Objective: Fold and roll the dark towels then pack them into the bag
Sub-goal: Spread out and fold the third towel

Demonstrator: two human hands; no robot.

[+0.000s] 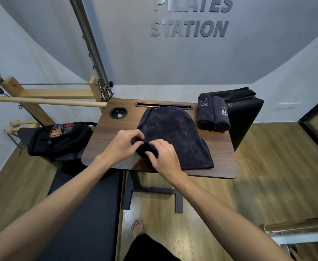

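Item: dark towel, flat mid-counter, long axis running from near edge to far edge. Left hand and right hand curled, pinching its started roll at near-left corner.

The towel is dark grey with faded patches. The table is dark brown wood. The bag is black with orange patches.
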